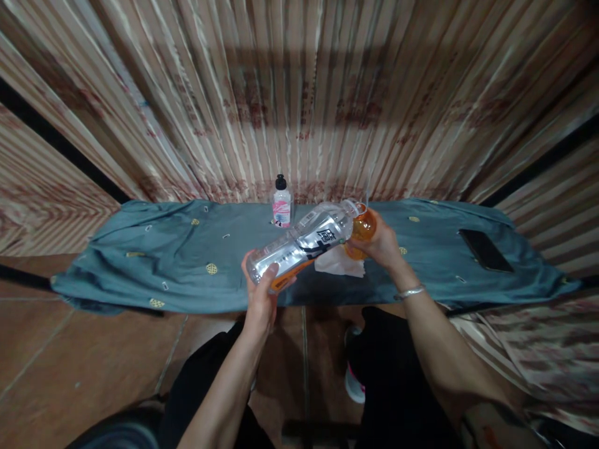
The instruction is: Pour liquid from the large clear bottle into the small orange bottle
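Observation:
In the head view, my left hand [260, 298] is closed round the lower end of a clear plastic drink bottle [306, 240] with a silver and orange label. The bottle lies tilted, its neck pointing to the upper right. At that neck is a see-through orange cup [363, 226], which my right hand [384, 242] grips from the right side. Bottle mouth and cup rim overlap; whether they touch, or whether liquid is flowing, I cannot tell. Beneath them a white tissue [339, 264] rests on the blue-green cloth [238, 249].
A small clear bottle [281, 209] with a black cap and pink label stands at the back of the cloth-covered table. Toward the right end lies a black phone [485, 251]. Pleated curtains [290, 93] hang behind, and dark frame bars [60, 140] slant on both sides.

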Tool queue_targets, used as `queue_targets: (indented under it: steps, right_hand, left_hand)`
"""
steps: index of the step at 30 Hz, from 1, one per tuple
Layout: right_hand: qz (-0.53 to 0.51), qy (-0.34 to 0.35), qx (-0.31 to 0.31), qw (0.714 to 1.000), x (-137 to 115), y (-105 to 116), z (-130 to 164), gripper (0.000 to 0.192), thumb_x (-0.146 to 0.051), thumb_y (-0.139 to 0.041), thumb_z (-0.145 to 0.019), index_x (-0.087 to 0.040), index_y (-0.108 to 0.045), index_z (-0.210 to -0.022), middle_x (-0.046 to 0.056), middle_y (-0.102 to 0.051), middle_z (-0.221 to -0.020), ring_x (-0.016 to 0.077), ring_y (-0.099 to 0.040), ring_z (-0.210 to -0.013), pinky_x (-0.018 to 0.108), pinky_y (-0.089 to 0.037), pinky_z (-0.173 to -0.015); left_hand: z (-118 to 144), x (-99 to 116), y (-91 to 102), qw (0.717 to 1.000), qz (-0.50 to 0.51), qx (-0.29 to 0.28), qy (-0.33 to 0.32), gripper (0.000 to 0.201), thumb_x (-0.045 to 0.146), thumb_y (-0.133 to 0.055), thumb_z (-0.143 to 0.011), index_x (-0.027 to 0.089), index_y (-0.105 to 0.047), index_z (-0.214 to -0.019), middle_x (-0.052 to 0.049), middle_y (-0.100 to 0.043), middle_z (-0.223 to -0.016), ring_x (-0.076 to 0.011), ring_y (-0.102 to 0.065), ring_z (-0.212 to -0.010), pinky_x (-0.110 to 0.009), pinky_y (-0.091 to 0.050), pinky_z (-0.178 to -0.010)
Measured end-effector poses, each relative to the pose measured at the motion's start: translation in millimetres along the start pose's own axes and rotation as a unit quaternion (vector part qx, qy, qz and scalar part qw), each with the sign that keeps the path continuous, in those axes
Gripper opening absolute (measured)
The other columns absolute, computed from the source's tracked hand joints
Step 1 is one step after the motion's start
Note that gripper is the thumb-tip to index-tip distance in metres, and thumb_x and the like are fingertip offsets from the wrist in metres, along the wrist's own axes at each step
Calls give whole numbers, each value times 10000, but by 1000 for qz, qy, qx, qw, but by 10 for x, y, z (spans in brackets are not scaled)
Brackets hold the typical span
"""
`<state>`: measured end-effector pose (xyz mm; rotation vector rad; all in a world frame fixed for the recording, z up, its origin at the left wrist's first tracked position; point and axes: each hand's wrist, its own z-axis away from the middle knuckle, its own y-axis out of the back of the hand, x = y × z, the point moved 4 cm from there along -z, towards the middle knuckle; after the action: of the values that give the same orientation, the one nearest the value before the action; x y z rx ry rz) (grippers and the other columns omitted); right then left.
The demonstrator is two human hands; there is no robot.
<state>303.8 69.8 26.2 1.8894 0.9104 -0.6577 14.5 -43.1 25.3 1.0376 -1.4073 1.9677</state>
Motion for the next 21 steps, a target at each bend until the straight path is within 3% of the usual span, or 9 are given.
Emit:
queue_targets:
  steps: [6,12,21]
  right_hand:
    - [-4,7,6,1000,-47,29,14,841,-447,-908,-597,-222,-603,-1348,124,-767,-1290,348,-729,-1202,522,-570,-1076]
    - [13,-28,24,999,-50,84,41,901,-492,-938,-541,-224,-627,-1342,117,-786,-1236,371,-740,-1167,564,-584,-1040]
    - [-24,-31,7,999,-30,94,59,854,-465,-922,-588,-242,-607,-1350,109,-764,-1298,370,-715,-1224,576,-530,-1110]
  left_hand:
    - [-23,-5,12,1000,-2,-18,6,776,391,-931,-666,335,-472,-1289,-50,-561,-1387,-258,-696,-1072,-379,-660,-734]
    - [-58,17,7,999,-17,-33,14,905,414,-934,-673,352,-411,-1409,-92,-560,-1430,-290,-687,-1124,-361,-662,-716]
    - [-20,-14,23,999,-22,-34,10,891,425,-925,-697,347,-412,-1421,-93,-574,-1408,-273,-697,-1096,-370,-665,-740]
